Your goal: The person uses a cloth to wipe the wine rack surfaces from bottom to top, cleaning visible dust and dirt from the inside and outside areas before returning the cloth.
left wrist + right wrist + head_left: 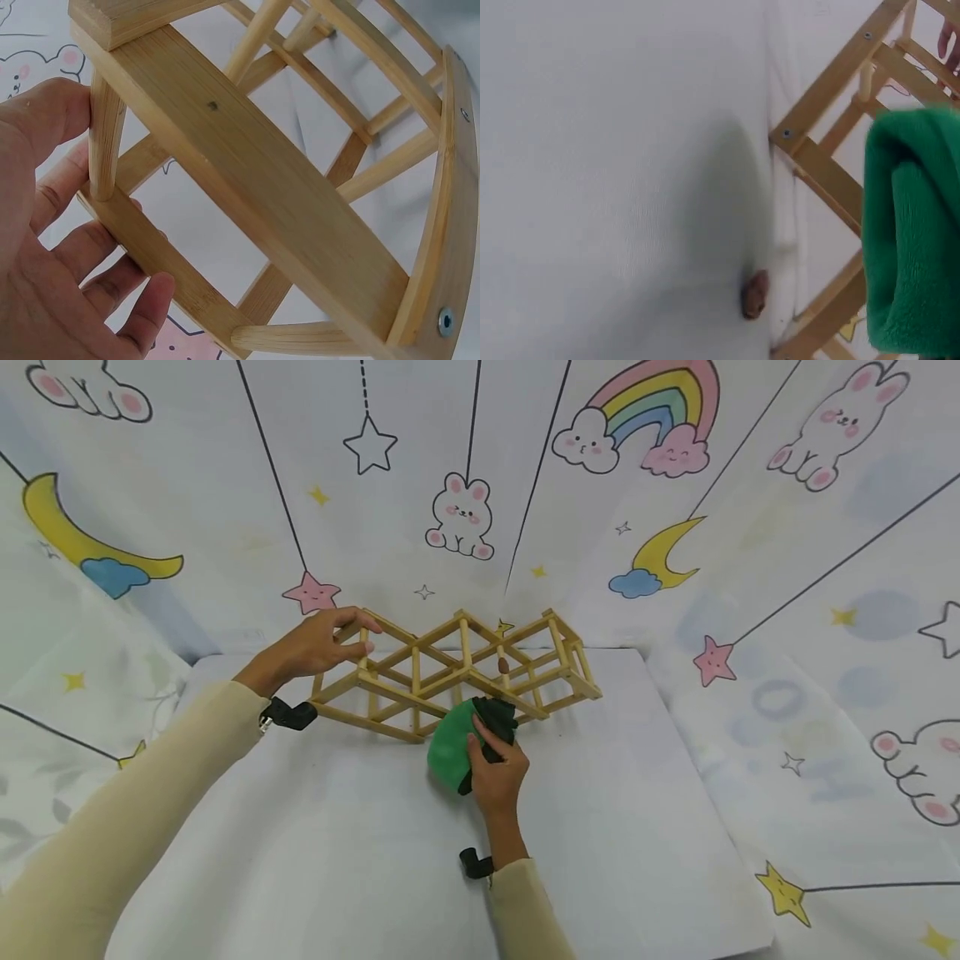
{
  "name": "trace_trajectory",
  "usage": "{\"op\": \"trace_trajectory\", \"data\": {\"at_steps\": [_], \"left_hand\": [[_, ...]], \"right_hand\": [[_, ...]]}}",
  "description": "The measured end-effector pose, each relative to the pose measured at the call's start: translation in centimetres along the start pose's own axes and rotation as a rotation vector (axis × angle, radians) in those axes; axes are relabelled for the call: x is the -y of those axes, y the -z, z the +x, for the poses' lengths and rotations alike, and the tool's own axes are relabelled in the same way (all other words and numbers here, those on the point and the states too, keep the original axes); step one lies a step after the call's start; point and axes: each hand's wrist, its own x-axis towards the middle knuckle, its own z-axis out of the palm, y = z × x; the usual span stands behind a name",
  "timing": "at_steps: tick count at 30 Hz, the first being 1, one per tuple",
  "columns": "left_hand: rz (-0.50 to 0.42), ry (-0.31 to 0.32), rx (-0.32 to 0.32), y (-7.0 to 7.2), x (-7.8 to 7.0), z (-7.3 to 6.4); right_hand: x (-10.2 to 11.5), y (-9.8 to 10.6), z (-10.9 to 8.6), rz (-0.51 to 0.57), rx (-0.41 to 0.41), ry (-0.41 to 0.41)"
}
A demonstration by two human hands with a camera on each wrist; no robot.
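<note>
1. R. sleeve (525, 910): beige; blk. wrist cam (475, 862) just above cuff.
2. Desk (337, 843): wht., plain, under everything below.
3. My R. hand (498, 777): clamped on item 4, thumb & forefinger on its dk. side.
4. Green cloth (450, 747): qty. 1, bunched, grn. w/ dk. part; held at front of item 5, approx. mid-length. Contact w/ wood: can't tell.
5. Wooden rack (467, 675): lt. wood, slats & round dowels, diamond compartments, screw heads visible; at far side of desk, running L. to R.
6. My L. hand (315, 643): at rack's L. end, thumb & fingers round an end dowel; beige sleeve, blk. cam.
7. Backdrop (225, 485): wht., printed bunnies, stars, moons, rainbow; behind rack.
</note>
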Motion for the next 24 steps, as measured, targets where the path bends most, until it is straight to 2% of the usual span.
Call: {"op": "trace_trajectory", "data": {"at_steps": [3, 6, 9, 11, 13, 17, 19, 24], "left_hand": [[0.005, -0.004, 0.000, -0.1, 0.0, 0.1], [0.016, -0.003, -0.005, -0.1, 0.0, 0.0], [0.022, -0.002, -0.007, 0.0, 0.0, 0.0], [0.024, 0.001, -0.006, 0.0, 0.0, 0.0], [0.024, 0.004, -0.004, 0.0, 0.0, 0.0], [0.020, 0.010, -0.002, 0.0, 0.2, -0.2], [0.017, 0.006, -0.002, -0.1, 0.2, -0.2], [0.013, -0.001, -0.007, -0.1, 0.2, -0.1]], "right_hand": [[-0.3, -0.7, 0.1, -0.021, -0.061, -0.036], [-0.4, -0.6, 0.3, -0.055, -0.038, -0.079], [-0.1, 0.0, 0.4, -0.065, -0.071, -0.042], [0.1, 0.3, 0.5, -0.054, -0.131, 0.007], [0.0, 0.1, 0.3, -0.059, -0.188, 0.013], [-0.7, -0.7, -0.3, -0.098, -0.158, -0.125], [-0.8, -1.0, -0.6, -0.116, -0.155, -0.154], [-0.3, -0.9, -0.5, -0.081, -0.283, -0.060]]}}
